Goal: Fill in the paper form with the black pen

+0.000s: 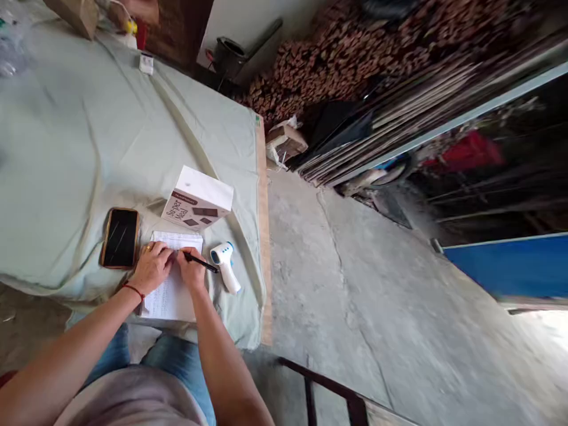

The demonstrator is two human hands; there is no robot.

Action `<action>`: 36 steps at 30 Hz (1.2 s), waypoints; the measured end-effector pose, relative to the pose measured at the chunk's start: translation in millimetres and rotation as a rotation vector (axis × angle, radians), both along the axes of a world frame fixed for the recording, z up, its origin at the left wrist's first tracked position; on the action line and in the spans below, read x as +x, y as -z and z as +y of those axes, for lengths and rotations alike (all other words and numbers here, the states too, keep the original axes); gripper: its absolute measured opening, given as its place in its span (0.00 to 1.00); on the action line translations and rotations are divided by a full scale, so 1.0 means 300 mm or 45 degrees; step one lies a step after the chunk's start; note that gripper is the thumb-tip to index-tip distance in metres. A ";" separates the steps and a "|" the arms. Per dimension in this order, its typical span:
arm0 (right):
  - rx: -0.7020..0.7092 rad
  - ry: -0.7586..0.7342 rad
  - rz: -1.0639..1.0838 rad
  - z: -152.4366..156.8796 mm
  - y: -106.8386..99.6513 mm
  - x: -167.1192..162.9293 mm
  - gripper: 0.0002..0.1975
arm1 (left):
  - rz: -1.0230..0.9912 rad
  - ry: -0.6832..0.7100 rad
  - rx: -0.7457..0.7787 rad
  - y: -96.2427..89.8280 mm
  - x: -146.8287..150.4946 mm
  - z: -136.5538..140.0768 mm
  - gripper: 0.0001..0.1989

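A notebook (171, 302) with written lines lies at the table's near edge. My right hand (192, 272) is closed around a black pen (202, 261) over its page. On the page's left side rests my left hand (153, 266), its fingers lying on the paper, with a ring and a red wrist string. Left of that hand is a dark-screened phone (120, 238) in a brown case. A white and blue infrared thermometer (226, 266) lies right of my right hand. Just behind the notebook stands a white box (197, 198) printed "Super Meal".
A pale green cloth (119, 136) covers the table, whose wooden edge (264, 236) shows at right. A small white object (146, 63) sits at the back. Beyond are stacked firewood (306, 71), concrete floor (328, 284) and a dark metal frame (328, 387).
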State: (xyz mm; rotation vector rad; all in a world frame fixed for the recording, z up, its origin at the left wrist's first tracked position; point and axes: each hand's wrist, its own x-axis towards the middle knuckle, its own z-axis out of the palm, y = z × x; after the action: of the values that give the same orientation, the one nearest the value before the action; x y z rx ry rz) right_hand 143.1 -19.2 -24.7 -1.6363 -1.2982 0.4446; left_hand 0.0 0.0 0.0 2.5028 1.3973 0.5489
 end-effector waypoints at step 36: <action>-0.073 0.029 -0.041 0.009 0.011 0.002 0.09 | -0.053 0.008 0.019 -0.002 0.006 -0.001 0.10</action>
State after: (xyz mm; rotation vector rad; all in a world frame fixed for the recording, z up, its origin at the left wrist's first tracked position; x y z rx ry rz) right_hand 143.9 -16.4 -28.1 -1.7105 -1.3003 0.4466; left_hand 1.8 -0.2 0.6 2.4918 1.3746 0.6082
